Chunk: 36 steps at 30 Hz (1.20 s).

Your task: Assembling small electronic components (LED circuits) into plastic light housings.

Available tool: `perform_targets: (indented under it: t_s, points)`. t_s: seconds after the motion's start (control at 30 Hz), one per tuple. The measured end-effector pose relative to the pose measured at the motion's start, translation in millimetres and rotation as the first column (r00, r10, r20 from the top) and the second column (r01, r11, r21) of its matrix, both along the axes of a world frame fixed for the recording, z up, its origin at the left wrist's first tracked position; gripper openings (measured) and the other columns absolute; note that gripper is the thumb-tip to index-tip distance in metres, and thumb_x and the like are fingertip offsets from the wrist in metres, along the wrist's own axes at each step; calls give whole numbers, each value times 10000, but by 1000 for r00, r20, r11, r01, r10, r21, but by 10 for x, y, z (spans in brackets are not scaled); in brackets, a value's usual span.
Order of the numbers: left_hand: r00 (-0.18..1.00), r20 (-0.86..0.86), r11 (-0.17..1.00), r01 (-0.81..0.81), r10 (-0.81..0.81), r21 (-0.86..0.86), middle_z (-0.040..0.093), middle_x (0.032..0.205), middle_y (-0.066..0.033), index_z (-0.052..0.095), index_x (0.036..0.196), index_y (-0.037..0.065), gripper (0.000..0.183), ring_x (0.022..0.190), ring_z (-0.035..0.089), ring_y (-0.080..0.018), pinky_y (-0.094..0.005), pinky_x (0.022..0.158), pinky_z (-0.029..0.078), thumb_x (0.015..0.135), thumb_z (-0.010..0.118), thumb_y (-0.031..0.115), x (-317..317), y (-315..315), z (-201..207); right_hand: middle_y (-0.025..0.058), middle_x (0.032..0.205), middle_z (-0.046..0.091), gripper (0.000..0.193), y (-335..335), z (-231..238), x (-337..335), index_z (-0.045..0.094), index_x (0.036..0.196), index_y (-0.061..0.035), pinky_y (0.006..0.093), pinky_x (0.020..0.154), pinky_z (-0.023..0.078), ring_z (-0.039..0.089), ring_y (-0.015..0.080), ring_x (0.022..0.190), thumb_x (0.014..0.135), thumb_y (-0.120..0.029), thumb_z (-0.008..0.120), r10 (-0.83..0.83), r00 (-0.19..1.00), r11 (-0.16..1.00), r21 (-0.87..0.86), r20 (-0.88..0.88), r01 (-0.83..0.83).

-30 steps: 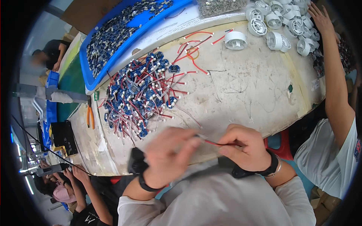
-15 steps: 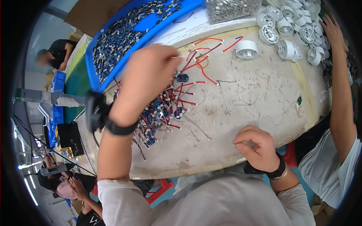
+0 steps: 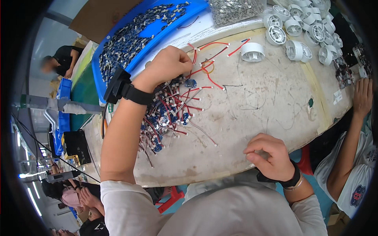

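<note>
My left hand (image 3: 171, 65) is over the far edge of a heap of cables and small boards, its fingers pinched together. A short red cable (image 3: 194, 52) with white plug ends runs up from its fingertips. Just below those fingers lies a small blue circuit board (image 3: 190, 83). The tangled heap (image 3: 167, 112) of red, dark and grey cables with blue boards spreads toward me. My right hand (image 3: 269, 155) rests near the table's front edge, fingers curled in and thumb close to the forefinger, with nothing visible in it.
A blue tray (image 3: 95, 70) full of small boards stands at the far left, beside a clear bag (image 3: 236, 11) of small metal parts. White round plastic housings (image 3: 275, 35) cluster at the far right; one housing (image 3: 252, 52) stands apart. A co-worker's hand (image 3: 363, 94) touches the right edge.
My left hand has slowed and shifted slightly right, and a red cable near its fingertips has swung leftward. The co-worker's hand at the right has moved nearer. My right hand stays put.
</note>
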<state>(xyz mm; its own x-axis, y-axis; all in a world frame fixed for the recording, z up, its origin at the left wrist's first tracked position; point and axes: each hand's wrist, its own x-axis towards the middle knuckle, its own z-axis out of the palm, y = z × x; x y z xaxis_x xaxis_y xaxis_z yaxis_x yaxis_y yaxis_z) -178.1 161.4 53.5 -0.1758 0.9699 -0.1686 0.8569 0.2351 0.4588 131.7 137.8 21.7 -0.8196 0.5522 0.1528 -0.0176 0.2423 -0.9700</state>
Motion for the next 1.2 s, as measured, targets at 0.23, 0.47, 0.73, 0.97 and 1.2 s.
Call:
perform_targets:
  t_s: [0.23,0.47,0.73,0.97,1.2]
  points:
    - [982,171,997,-81,81,-6,507,575,24,614,731,-26,180,506,404,-38,-212,449,325,750,594,152,40,-113,118,91,707,560,61,14,65,-43,569,781,5,265,586,433,552,186,637,727,13,596,4,1000,999,42,-25,-3]
    - [998,49,955,12,-27,296,485,586,19,574,761,-8,155,540,412,-41,-218,465,325,801,569,142,99,-258,325,94,713,557,69,28,112,-42,569,789,4,261,597,434,550,187,642,726,22,592,-13,999,997,75,-32,15]
    - [648,762,998,-44,2,35,577,693,-21,582,753,0,87,639,522,-74,-207,595,425,791,605,75,691,-672,506,72,789,587,130,128,320,-379,591,905,18,239,641,434,544,132,708,792,-41,570,-190,955,982,-34,-229,187]
    - [603,796,998,63,-48,13,509,630,45,594,755,-5,115,572,400,-18,-185,496,322,813,589,94,848,-766,502,68,897,596,268,167,461,-676,558,1029,59,222,714,435,529,81,797,862,-147,524,-176,939,773,-632,-295,-53]
    - [529,844,978,207,-86,-30,526,694,19,581,776,-8,158,637,438,-43,-205,573,383,846,560,133,828,-728,467,75,889,592,200,226,455,-707,553,981,45,224,670,456,557,101,771,838,-95,547,-68,942,597,-770,-329,-226]
